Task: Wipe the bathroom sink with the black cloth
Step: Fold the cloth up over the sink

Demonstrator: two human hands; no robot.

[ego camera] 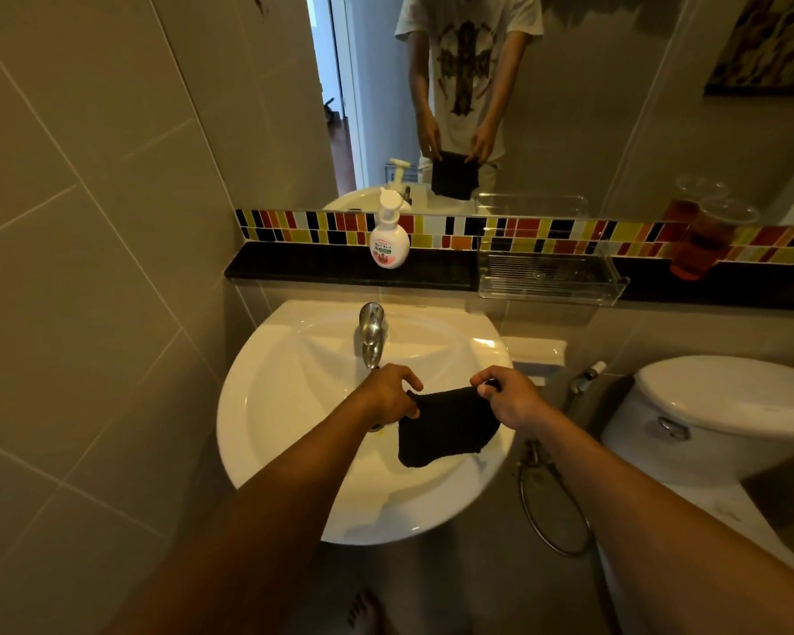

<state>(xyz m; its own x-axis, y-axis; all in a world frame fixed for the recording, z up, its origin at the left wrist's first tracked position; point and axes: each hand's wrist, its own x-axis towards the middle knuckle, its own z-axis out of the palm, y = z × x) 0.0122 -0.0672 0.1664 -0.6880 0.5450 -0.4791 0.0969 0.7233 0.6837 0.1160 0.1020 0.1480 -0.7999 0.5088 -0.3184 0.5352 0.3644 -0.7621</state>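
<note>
Black cloth [445, 428] held taut above sink [294, 451] basin, toward right rim. Left hand [388, 396] and right hand [512, 401] fingers pinched closed on top corners. Long axis left-right; cloth hanging below, clear of basin.

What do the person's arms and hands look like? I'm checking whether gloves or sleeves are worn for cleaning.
Both forearms are bare to the frame edge. The left hand and right hand are ungloved, with no visible rings, watch or bracelets.
</note>
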